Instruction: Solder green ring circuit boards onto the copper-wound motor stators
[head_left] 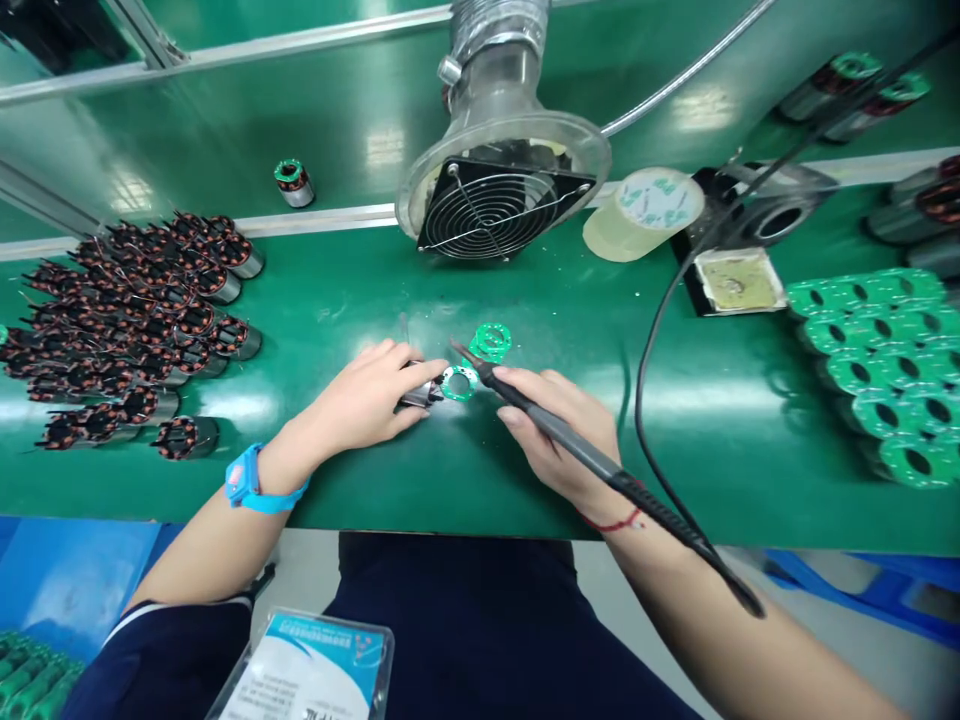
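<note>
My left hand is closed around a motor stator that lies on its side on the green table. A green ring-shaped circuit board sits at the stator's right end, facing right and up. In my right hand is a soldering iron, held like a pen, its tip pointing up and left just above the board. I cannot tell whether the tip touches anything. Right behind the tip, loose green ring boards lie on the table.
Many bare stators crowd the left side. A fume extractor fan hangs at the back centre. At right are a tape roll, a soldering sponge and rows of green-topped stators. The iron's cable loops beside my right arm.
</note>
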